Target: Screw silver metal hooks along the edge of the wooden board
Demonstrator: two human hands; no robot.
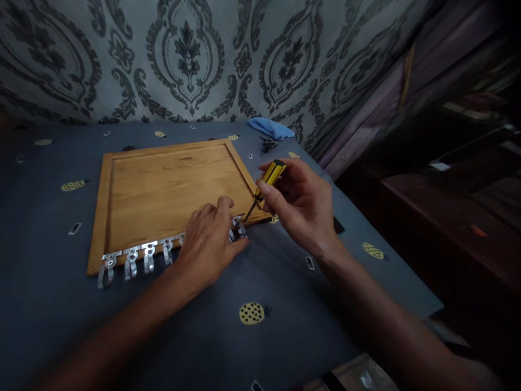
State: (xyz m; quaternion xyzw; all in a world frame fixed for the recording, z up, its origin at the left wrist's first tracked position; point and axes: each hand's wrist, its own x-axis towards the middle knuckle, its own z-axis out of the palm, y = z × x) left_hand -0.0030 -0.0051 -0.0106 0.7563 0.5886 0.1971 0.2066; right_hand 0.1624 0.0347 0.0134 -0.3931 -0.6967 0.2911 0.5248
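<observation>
A yellow and black screwdriver [271,175] is pinched between the thumb and fingers of my right hand [305,203]. Its shaft slants down to the right end of a silver hook rail [148,248], which runs along the near edge of a framed wooden panel [175,190]. Several metal hooks hang from that rail. My left hand [209,239] lies over the rail's right part and covers some of the hooks, its thumb by the last ones. Whether the tip sits in a screw is too small to tell.
The panel lies on a table [195,336] with a dark grey, pineapple-printed cover. Behind it, near the patterned wall [187,60], are a blue cloth [272,128] and a small black object [267,144]. Dark furniture [443,217] stands to the right.
</observation>
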